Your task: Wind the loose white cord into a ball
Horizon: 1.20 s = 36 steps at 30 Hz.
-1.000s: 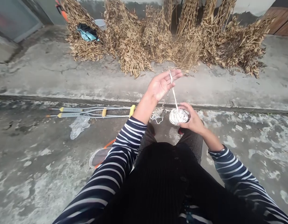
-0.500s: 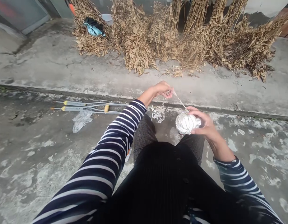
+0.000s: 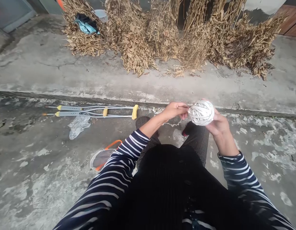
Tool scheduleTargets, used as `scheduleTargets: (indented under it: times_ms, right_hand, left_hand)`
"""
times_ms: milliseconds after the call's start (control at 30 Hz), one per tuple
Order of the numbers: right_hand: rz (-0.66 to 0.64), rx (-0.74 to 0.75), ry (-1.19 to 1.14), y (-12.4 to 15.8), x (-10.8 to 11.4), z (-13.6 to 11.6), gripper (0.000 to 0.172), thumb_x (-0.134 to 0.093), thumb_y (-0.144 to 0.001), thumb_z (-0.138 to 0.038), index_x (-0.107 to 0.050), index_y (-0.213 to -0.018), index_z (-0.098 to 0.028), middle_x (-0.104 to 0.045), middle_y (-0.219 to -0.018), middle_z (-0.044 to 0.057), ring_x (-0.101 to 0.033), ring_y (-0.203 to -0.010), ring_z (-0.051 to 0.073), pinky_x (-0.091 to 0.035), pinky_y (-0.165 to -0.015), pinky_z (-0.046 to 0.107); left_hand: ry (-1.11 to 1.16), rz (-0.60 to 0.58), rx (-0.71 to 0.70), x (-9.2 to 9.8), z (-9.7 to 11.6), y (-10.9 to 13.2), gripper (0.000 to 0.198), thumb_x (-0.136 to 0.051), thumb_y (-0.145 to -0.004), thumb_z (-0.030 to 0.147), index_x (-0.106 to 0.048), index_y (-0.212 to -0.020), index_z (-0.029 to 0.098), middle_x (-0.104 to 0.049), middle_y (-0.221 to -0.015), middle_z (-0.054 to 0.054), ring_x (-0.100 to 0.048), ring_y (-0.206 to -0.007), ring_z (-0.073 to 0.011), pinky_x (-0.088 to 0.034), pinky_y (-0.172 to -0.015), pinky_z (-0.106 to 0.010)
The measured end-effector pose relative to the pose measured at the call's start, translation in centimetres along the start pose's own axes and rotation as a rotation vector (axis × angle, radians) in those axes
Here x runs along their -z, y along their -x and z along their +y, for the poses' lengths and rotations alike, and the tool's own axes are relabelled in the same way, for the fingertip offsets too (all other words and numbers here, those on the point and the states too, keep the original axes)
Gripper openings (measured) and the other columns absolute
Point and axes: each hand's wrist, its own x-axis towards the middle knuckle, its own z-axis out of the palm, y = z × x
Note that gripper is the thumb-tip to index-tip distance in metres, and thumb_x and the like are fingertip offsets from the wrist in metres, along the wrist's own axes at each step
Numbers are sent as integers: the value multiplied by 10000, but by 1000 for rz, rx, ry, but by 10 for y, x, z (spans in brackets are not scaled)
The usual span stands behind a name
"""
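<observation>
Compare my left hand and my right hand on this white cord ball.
The left hand is curled tight; the right hand is spread wider. The left hand's fingertips pinch the left edge of the white cord ball; the right hand cradles it from the right and below. Both touch the ball and come out of striped sleeves.

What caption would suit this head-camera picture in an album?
Right hand cradles a white string ball while the closed left hand touches its side.
</observation>
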Motion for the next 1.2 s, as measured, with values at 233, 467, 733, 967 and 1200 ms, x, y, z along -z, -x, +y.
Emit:
scheduleTargets:
  times_ms: [233,467,733,967,1200]
  right_hand:
    - [35,47,-237,11,1,10,840,-879,-551,-515,-659,-1334,-306,-670,-1431,114,-658,-1309,377,-536,-1101,634]
    - [133,121,-434,11,10,-21,692,-921,-543,-374,-727,-1199,-265,-740,-1307,76,-702,-1207,289,-676,-926,436]
    - [222,117,-530,9,18,-17,782,-901,-575,-330,-651,-1315,-365,-760,-1242,19,-761,-1026,266,-687,-672,363]
    - [144,72,-585,4,-3,-24,865,-907,-569,-353,-610,-1382,-361,-749,-1279,47,-763,-974,249,-649,-611,317]
    - [141,-20,-594,0,-6,-18,756,-881,-617,-383,-637,-1329,-315,-762,-1208,49,-743,-939,228,-637,-593,295]
  left_hand:
    - [-159,-188,89,34,17,7,464,-869,-790,541,-765,-762,89,-757,-777,-115,-696,-632,-134,-528,-554,-224]
    - [-152,-229,266,66,11,29,457,-883,-789,522,-738,-874,96,-726,-723,-74,-640,-556,-99,-493,-517,-204]
    - [-442,-96,264,77,-4,17,282,-775,-879,392,-755,-947,119,-776,-871,-97,-717,-699,-156,-522,-573,-225]
    - [-469,195,-152,33,-16,-17,432,-767,-865,209,-714,-1293,196,-667,-1436,-123,-652,-1274,-250,-585,-881,-284]
    - [-64,113,-134,-27,-9,-20,147,-724,-928,224,-707,-1003,98,-699,-696,-16,-637,-575,-92,-522,-582,-209]
